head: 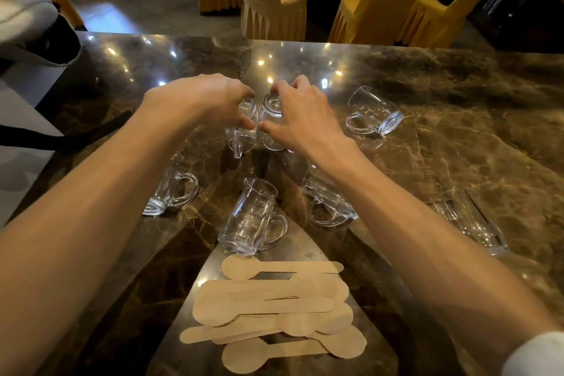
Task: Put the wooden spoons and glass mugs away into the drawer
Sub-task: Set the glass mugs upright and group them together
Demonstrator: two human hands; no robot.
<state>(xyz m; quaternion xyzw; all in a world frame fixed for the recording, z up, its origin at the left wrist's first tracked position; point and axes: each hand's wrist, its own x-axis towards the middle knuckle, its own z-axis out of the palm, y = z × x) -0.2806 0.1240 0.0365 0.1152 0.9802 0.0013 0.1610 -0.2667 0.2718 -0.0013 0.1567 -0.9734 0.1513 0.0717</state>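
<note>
The left hand (213, 101) is gripping one glass mug (244, 131) from above and the right hand (302, 119) is gripping a second mug (271, 110). Both are sitting side by side under the fingers, and the wooden spoons (274, 311) are lying behind the wrists on the table (457, 101).

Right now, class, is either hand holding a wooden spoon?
No: the left hand grips one glass mug, the right hand another; the wooden spoons lie piled untouched.
</note>
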